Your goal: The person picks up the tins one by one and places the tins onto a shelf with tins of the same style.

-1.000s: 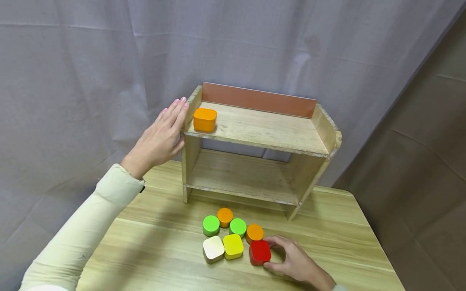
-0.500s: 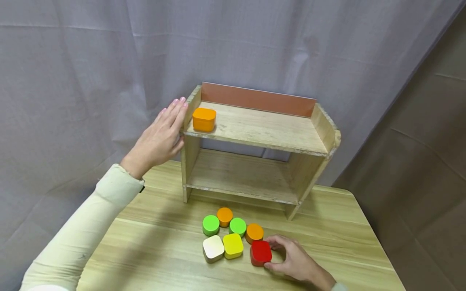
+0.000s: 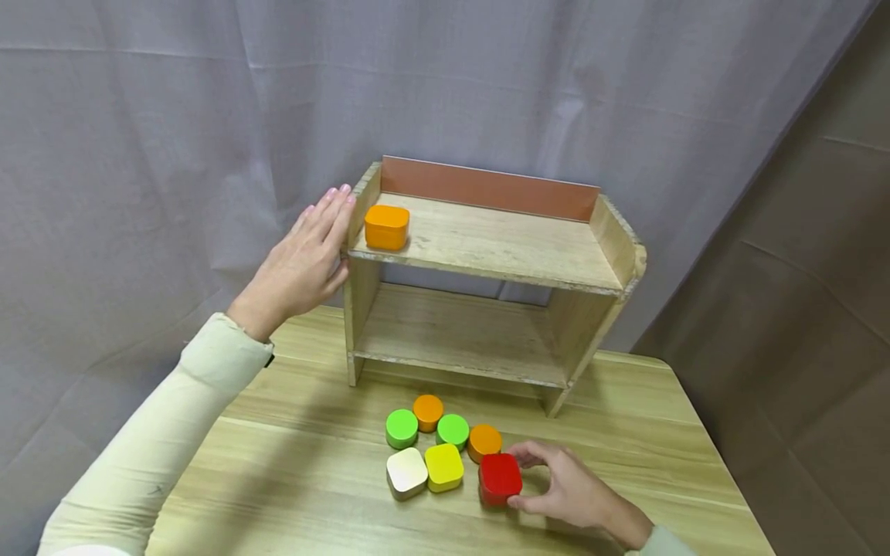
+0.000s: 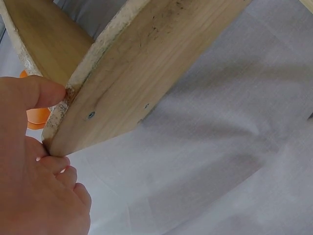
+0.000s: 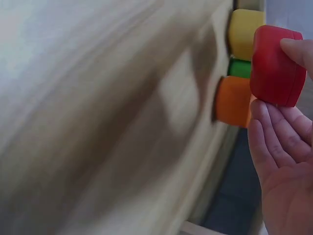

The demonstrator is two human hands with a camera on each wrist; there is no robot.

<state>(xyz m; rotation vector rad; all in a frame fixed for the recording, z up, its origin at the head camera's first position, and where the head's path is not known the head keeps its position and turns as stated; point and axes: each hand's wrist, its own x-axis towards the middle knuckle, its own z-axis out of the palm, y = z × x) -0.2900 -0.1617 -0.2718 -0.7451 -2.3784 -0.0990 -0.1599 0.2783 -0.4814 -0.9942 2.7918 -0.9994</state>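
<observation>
The right hand (image 3: pixel 573 488) has its grip clamped on the red block (image 3: pixel 501 475), which lies at nine o'clock from that hand; an orange disc (image 3: pixel 484 442) is just beyond at eleven. Farther across the desk (image 3: pixel 313 463), at twelve, stands the shelf (image 3: pixel 487 239), the left hand (image 3: pixel 300 261) straight-fingered against its nine-o'clock side.

The left hand (image 4: pixel 34 186) is touching a slanting wooden panel (image 4: pixel 115 81), its thumb (image 4: pixel 44 92) resting on the rough edge, other fingers (image 4: pixel 68 176) lying by the corner; a screw (image 4: pixel 91 115) is showing in the panel; an orange block (image 4: pixel 37 117) is peeking past the thumb; grey cloth (image 4: pixel 215 161) is hanging behind.
</observation>
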